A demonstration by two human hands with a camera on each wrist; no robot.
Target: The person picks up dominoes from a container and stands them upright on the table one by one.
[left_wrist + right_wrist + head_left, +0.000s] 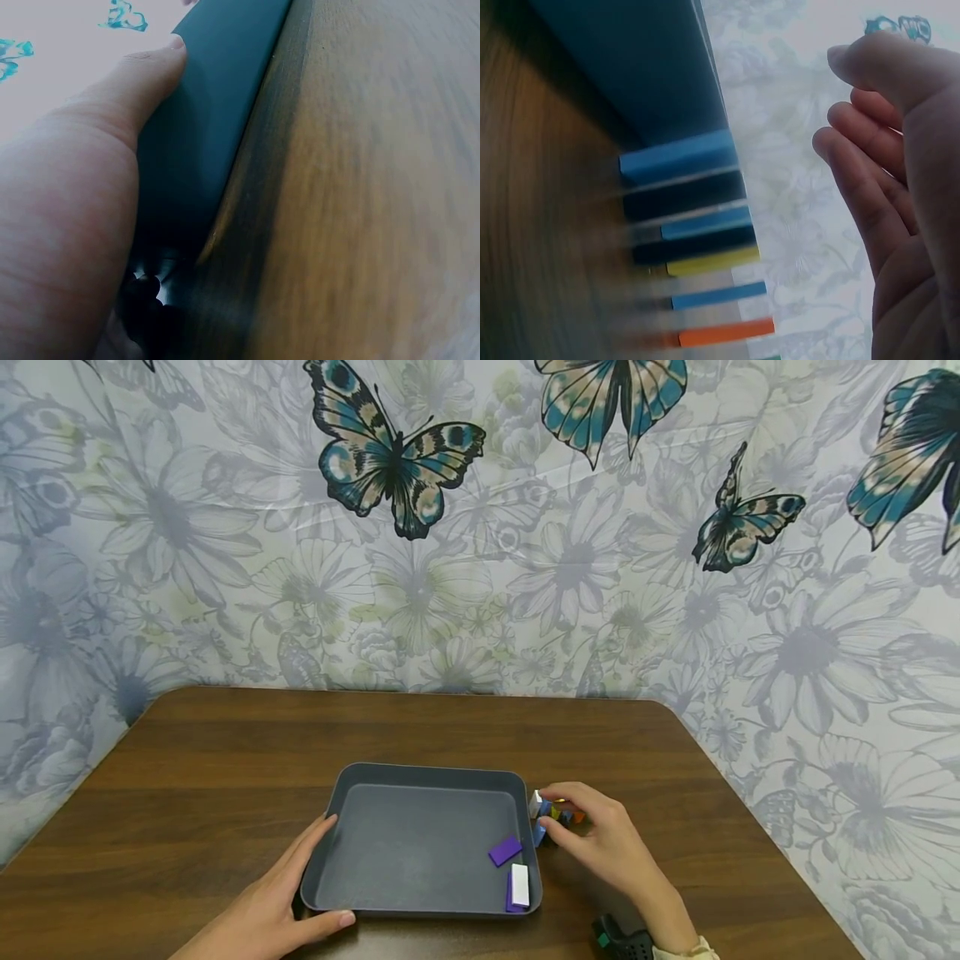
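A grey rectangular tray [420,843] lies on the table. My left hand [281,893] rests against its near left corner, thumb along the front wall and fingers extended up the left side. In the left wrist view the thumb [161,71] lies against the tray's dark outer wall [217,82]. My right hand [600,835] is just beyond the tray's right wall, fingertips close by a white-faced tile [536,803]. The right wrist view shows a gap between thumb and fingers, with nothing seen in it. A row of coloured tiles, including yellow [712,262] and orange [727,332], stands beside the tray.
Inside the tray at the right lie a purple tile [506,851] and a white tile [520,885] overlapping more purple. The brown wooden table [225,760] reaches back to a wall covering [480,568] printed with butterflies and flowers. A black wristband [626,939] circles the right wrist.
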